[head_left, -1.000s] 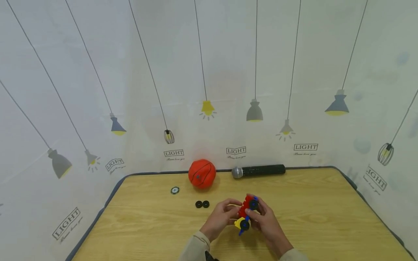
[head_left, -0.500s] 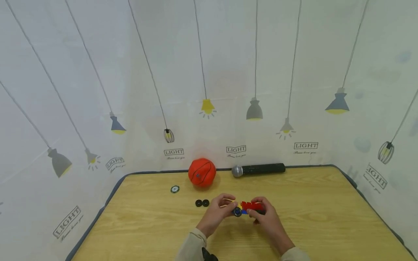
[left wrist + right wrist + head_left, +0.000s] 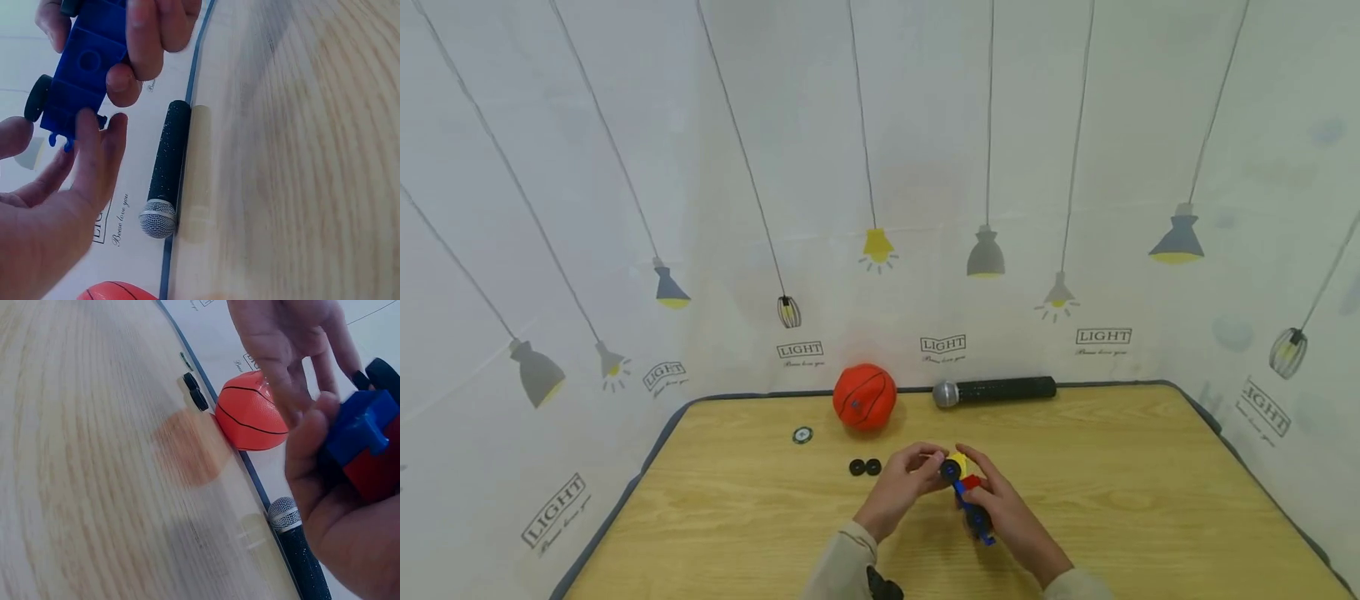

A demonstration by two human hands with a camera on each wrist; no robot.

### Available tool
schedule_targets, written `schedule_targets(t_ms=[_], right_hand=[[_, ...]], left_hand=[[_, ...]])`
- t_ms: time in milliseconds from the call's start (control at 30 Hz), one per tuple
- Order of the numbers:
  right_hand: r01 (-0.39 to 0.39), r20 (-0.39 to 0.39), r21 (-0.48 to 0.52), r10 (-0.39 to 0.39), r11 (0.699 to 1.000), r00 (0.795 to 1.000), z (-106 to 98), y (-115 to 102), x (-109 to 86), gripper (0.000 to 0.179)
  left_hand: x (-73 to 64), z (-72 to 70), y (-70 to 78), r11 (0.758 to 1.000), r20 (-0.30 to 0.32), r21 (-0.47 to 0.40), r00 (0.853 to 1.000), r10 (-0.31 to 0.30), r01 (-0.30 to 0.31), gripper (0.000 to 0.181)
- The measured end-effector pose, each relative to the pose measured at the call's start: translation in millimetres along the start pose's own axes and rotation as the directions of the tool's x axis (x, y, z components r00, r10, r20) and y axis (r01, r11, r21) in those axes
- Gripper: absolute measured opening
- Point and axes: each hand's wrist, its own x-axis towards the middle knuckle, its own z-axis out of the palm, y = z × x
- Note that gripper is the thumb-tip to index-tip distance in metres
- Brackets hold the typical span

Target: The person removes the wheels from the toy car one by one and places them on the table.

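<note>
A small toy vehicle (image 3: 962, 492) with a blue base, red and yellow upper parts and black wheels is held above the table between both hands. My right hand (image 3: 1011, 517) grips its body, fingers and thumb on opposite sides. At the yellow end, my left hand (image 3: 898, 483) pinches near a black wheel (image 3: 951, 470). The left wrist view shows the blue underside (image 3: 89, 60) with small hooks at one end, left fingertips touching it there. A blue tab (image 3: 375, 439) juts from the other end in the right wrist view. The right palm hides part of the body.
Two loose black wheels (image 3: 865, 467) lie on the wooden table (image 3: 737, 508) left of the hands. Behind them sit a poker chip (image 3: 802, 435) and a dented red ball (image 3: 864, 397). A microphone (image 3: 995, 391) lies along the back edge, by the printed wall sheet (image 3: 880, 317).
The toy vehicle has been turned between the hands. Its yellow end came round to the left, then swung to the far side, with the blue base toward the near right.
</note>
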Motion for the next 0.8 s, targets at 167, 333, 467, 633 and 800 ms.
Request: schedule_targets(t_ms=[167,333,467,633,800], right_hand=[[0.035,-0.005,0.073,-0.035,0.997,0.999,3,-1,-2.4,0.062],[0.075,-0.024,0.095,-0.073,0.993,0.997,5,-1,-4.0,0.050],[0.099,-0.016,0.079,-0.098,0.992,0.995,7,-1,-4.3,0.044],[0.123,-0.013,0.077,-0.122,0.989,0.992,7,2,-4.7,0.046],[0.197,0.035,0.144,-0.204,0.970,0.978,6,7,-4.2,0.037]], left_hand=[[-5.3,4.3,0.8,0.984,-0.081,0.165,0.994,0.075,-0.061,0.038],[-8.2,10.1,3.5,0.968,-0.018,0.192,0.986,0.166,-0.160,0.037],[-10.3,13.2,6.8,0.954,0.070,0.199,0.974,0.214,-0.224,0.036],[-12.4,16.1,9.4,0.950,0.117,0.197,0.967,0.224,-0.244,0.035],[-11.9,16.1,8.8,0.945,0.110,0.214,0.967,0.230,-0.249,0.027]])
